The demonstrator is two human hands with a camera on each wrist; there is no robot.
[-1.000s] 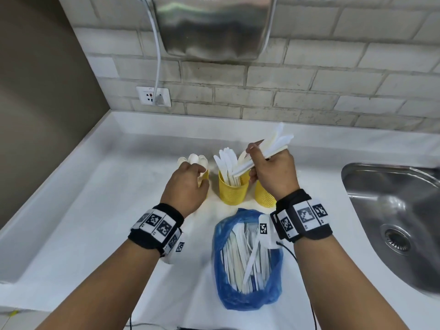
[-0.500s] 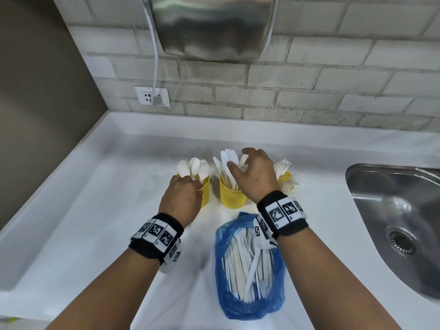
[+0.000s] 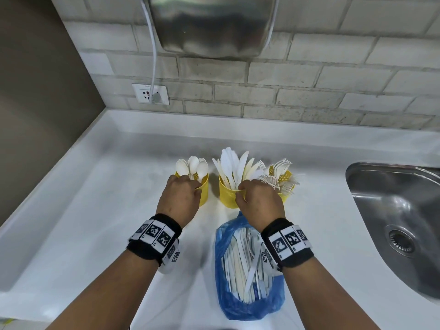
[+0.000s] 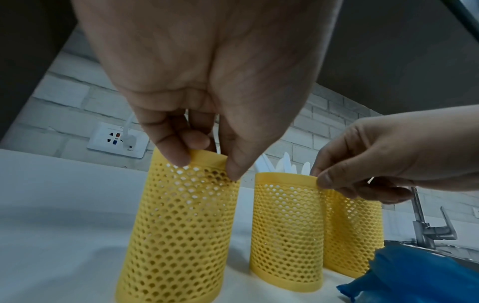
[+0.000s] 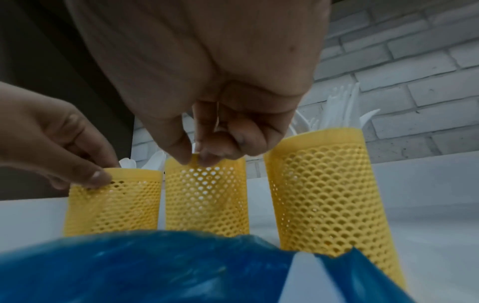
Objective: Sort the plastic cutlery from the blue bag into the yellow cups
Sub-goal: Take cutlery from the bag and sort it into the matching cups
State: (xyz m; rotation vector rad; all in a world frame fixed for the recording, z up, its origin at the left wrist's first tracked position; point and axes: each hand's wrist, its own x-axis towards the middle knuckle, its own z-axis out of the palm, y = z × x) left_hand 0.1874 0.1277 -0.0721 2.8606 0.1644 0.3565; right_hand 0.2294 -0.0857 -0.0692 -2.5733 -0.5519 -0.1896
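Observation:
Three yellow mesh cups stand in a row on the white counter. The left cup [image 3: 205,190] holds spoons [image 3: 192,166], the middle cup [image 3: 226,197] knives [image 3: 232,167], the right cup [image 3: 287,181] forks [image 3: 278,172]. My left hand [image 3: 196,186] pinches the left cup's rim [image 4: 204,156]. My right hand [image 3: 240,189] pinches the rim of the middle cup [image 5: 207,201] between thumb and fingers [image 5: 194,162]. The blue bag [image 3: 247,306] lies open just in front of the cups, below my right wrist, with several white pieces of cutlery [image 3: 240,265] inside.
A steel sink [image 3: 392,222] is set into the counter at the right, with a faucet [image 4: 427,225] behind it. The brick wall carries a socket [image 3: 150,94] and a metal hand dryer [image 3: 212,25]. A brown wall bounds the left side.
My right hand lowered a bundle of knives into the middle cup, let go of them, and now pinches that cup's rim. My left hand stayed on the left cup.

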